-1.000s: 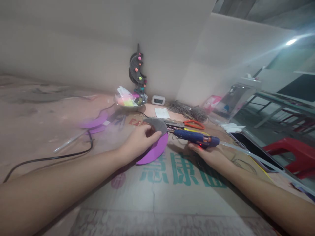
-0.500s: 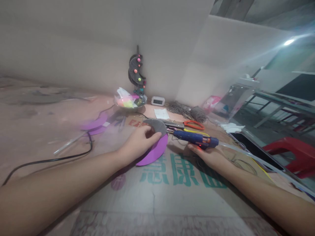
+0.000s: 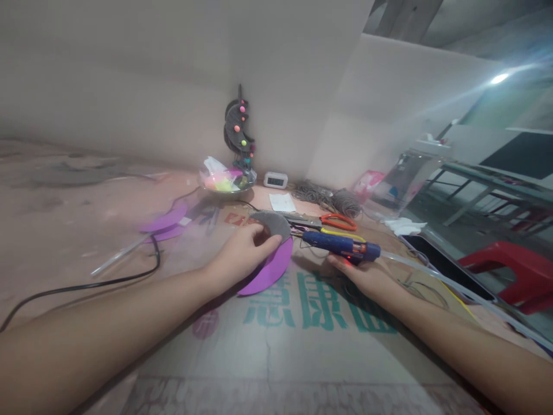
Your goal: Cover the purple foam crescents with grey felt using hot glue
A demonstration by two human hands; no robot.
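My left hand [image 3: 239, 253] is closed on a grey crescent-shaped piece [image 3: 272, 223] and presses it onto a purple disc [image 3: 270, 268] that lies on a flattened cardboard sheet [image 3: 302, 340]. A blue glue gun [image 3: 341, 244] with a red light lit is gripped from below by my right hand [image 3: 360, 271]. The gun's nozzle points left, close to the grey piece. A clear glue stick [image 3: 436, 275] trails from the back of the gun to the right.
Orange-handled scissors [image 3: 334, 220] lie just behind the gun. A bowl of coloured bits [image 3: 224, 181], a black crescent ornament [image 3: 237, 129] and a small white clock [image 3: 275, 180] stand by the wall. More purple discs [image 3: 166, 222] and a black cable [image 3: 108, 276] lie left. A red stool [image 3: 514, 268] is at right.
Both hands keep their hold and barely move. The view has shifted slightly.
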